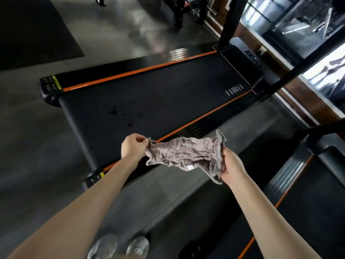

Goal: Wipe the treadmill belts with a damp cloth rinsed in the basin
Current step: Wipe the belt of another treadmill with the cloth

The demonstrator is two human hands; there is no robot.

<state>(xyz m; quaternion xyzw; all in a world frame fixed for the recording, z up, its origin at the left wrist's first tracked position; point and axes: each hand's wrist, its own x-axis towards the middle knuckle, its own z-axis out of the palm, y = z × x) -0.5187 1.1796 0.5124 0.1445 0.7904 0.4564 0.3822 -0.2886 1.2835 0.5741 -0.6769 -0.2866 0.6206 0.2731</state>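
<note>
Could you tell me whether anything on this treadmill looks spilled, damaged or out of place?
A cluster of dark, wet-looking spots sits on the treadmill belt toward its rear end, like drips, perhaps from the cloth that the left hand and right hand hold stretched between them. Nothing looks damaged or askew.

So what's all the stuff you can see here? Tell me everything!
treadmill belt: one, black, middle of the view
orange stripes: two, orange, along both long sides of that belt
wet spots: several, dark, on the belt towards its left end
second treadmill: one, black with an orange stripe, lower right, partly cut off
floor mat: one, dark, upper left on the grey floor
cloth: one, grey, crumpled, held in the air between the hands
shoes: two, grey, bottom edge
left hand: one, pinches the cloth's left corner
right hand: one, grips the cloth's right end
</note>
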